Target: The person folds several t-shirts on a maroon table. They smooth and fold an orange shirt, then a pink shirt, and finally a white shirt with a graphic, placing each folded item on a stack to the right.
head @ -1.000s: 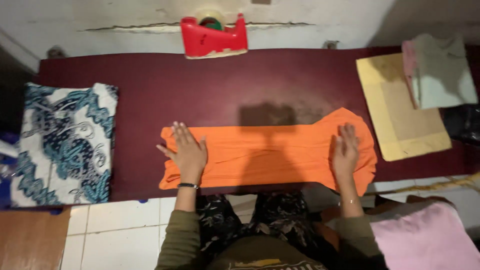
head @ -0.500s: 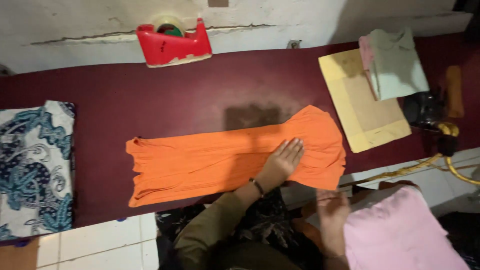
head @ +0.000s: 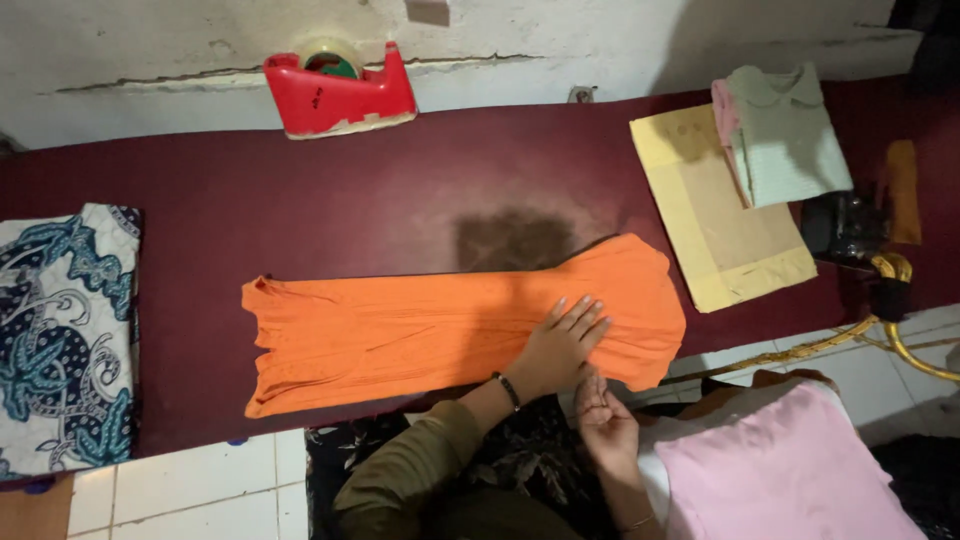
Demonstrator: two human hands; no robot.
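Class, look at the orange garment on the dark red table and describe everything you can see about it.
The orange garment is a thin, soft-looking cloth with fine lengthwise creases, folded into a long narrow strip. It lies flat on the dark red table, lengthwise along the near edge, wider and rounded at its right end. The left hand presses palm-down on its right part. The right hand is off it, just below its near edge.

- My left hand (head: 562, 345) has crossed from the orange garment's (head: 420, 330) left end to its right.
- My right hand (head: 605, 420) has lifted off, fingers now curled below the counter edge.
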